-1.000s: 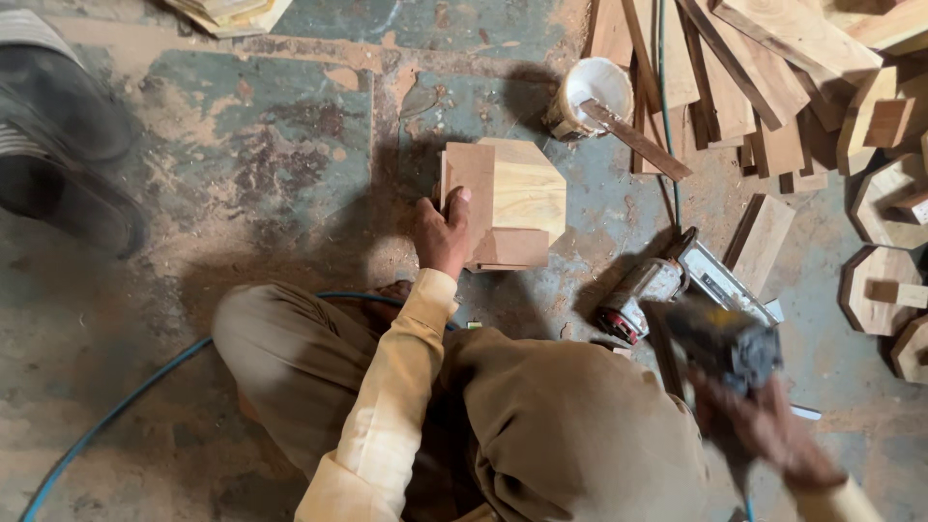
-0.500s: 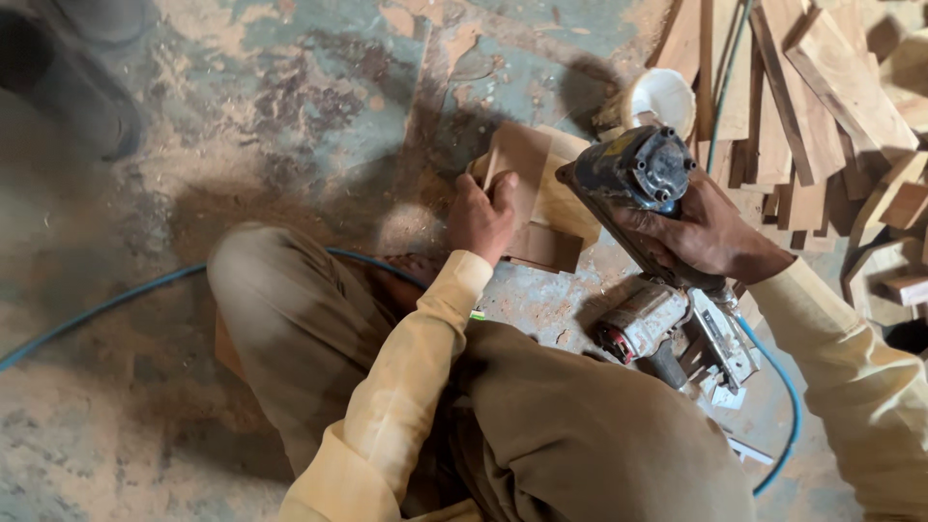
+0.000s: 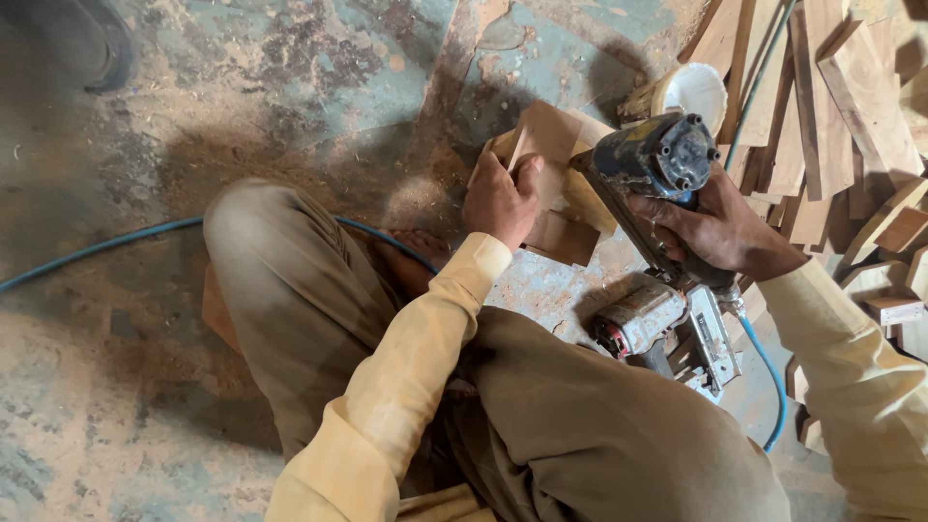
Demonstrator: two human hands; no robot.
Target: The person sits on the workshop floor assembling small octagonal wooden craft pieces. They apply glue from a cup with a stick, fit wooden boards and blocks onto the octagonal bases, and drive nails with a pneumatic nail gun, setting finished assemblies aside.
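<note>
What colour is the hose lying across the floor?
The hose is blue, clearest in the head view, left of the knee.

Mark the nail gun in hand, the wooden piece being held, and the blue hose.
nail gun [image 3: 657, 159], head view, on its dark round cap.
wooden piece [image 3: 556, 135], head view, on its pale top face.
blue hose [image 3: 97, 246], head view, on the stretch across the floor.

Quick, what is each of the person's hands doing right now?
Left hand: closed on the edge of the pale faceted wooden block on the floor.
Right hand: closed around the dark blue-grey pneumatic nail gun, held against that block.
</note>
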